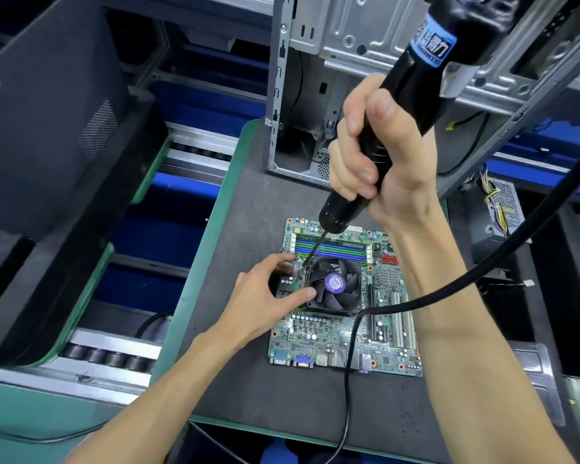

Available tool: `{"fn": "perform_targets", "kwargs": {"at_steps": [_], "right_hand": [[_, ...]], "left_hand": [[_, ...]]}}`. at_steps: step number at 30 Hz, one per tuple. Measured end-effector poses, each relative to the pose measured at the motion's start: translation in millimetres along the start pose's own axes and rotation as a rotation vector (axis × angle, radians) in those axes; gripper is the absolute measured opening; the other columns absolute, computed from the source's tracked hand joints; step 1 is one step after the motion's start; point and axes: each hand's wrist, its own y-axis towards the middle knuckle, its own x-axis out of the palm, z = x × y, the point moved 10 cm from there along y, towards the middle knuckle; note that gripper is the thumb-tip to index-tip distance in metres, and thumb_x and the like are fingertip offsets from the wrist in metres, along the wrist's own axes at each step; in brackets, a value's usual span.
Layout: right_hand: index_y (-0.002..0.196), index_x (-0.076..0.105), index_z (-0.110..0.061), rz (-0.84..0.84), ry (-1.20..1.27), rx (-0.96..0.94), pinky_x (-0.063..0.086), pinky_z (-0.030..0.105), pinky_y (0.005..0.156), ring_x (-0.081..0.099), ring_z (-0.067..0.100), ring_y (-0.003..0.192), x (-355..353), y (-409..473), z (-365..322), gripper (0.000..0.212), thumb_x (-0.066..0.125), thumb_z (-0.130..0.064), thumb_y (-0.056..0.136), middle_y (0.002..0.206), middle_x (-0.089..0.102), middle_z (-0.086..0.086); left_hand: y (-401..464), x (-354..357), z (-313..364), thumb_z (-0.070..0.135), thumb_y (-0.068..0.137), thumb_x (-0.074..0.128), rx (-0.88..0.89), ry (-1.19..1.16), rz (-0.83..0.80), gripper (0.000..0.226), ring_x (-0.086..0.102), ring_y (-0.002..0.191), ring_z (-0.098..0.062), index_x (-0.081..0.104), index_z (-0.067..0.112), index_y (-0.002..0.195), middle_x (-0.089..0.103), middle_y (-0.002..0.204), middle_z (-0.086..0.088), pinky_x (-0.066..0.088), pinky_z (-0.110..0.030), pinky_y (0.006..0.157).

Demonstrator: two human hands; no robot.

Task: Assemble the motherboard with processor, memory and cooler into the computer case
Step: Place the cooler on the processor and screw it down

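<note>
Behind, upright and bare, the open computer case [318, 95]; in front, a dark work mat [248, 229] edged in green, and flat on it — well outside the case — the motherboard [342, 333]. Gripped in the right hand [379, 155], fingers curled tight round the barrel, a black electric screwdriver [399, 115], slanted down and left, cable [449, 289] trailing across the board and off the near edge. On the board, memory stick [329, 246] already seated in the blue-and-green slots; nearer, the cooler [335, 285] with its purple-labelled fan, presumably over the processor, which is hidden. Steadied by the left hand [265, 289]: thumb tip on the fan frame, forefinger at the far-left corner, nothing really clasped, fingers loosely bent. Smallest of all, the bit tip [304, 265] set at that far-left corner, seemingly on a mounting screw. Step in hand, judging by this — fastening the cooler down. Next: bit kept seated while driven home, then on to the remaining corners before lifting the board into the case.
</note>
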Motion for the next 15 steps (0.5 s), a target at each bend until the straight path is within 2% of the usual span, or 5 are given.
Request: {"fn": "perform_targets", "kwargs": {"at_steps": [3,5,8,12,15], "right_hand": [[0.075,0.048,-0.011,-0.007,-0.009,-0.005,0.029,0.02,0.039,0.028,0.009,0.029,0.7,1.8,0.8,0.048,0.079,-0.047,0.079,0.043,0.037,-0.006],[0.08,0.054,-0.01,-0.01,-0.023,-0.022,0.029,0.02,0.039,0.029,0.009,0.03,1.2,1.5,-0.7,0.045,0.077,-0.049,0.08,0.044,0.039,-0.007],[0.092,0.064,-0.009,-0.007,-0.033,-0.052,0.029,0.021,0.039,0.03,0.009,0.03,1.5,-2.5,-6.7,0.041,0.073,-0.048,0.084,0.044,0.04,-0.007],[0.088,0.062,-0.01,0.005,-0.021,-0.094,0.025,0.022,0.038,0.029,0.009,0.03,0.4,-9.8,-24.8,0.038,0.073,-0.046,0.085,0.045,0.04,-0.007],[0.086,0.06,-0.009,0.036,-0.033,-0.135,0.025,0.023,0.038,0.03,0.01,0.031,-0.5,-17.2,-41.3,0.039,0.073,-0.046,0.084,0.045,0.04,-0.007]], "left_hand": [[-0.1,1.5,-0.8,0.065,0.075,0.073,-0.002,-0.003,-0.012,0.064,0.049,0.115,0.005,0.049,0.047,0.132,0.063,0.114,0.026,0.03,-0.027,0.106],[-0.5,2.4,-1.5,0.07,0.072,0.071,-0.013,-0.01,-0.028,0.064,0.05,0.116,0.001,0.049,0.049,0.129,0.062,0.113,0.027,0.033,-0.029,0.105],[-1.0,2.3,0.8,0.074,0.067,0.069,-0.014,-0.011,-0.041,0.055,0.054,0.115,-0.008,0.048,0.05,0.112,0.063,0.109,0.026,0.04,-0.034,0.103],[-1.5,-2.5,10.7,0.073,0.066,0.069,0.008,0.022,-0.026,0.051,0.056,0.103,-0.011,0.044,0.04,0.096,0.061,0.099,0.02,0.045,-0.039,0.095],[-6.6,-9.9,25.9,0.063,0.073,0.072,0.063,0.093,0.023,0.043,0.054,0.087,-0.007,0.045,0.033,0.085,0.058,0.087,0.013,0.046,-0.041,0.089]]}}
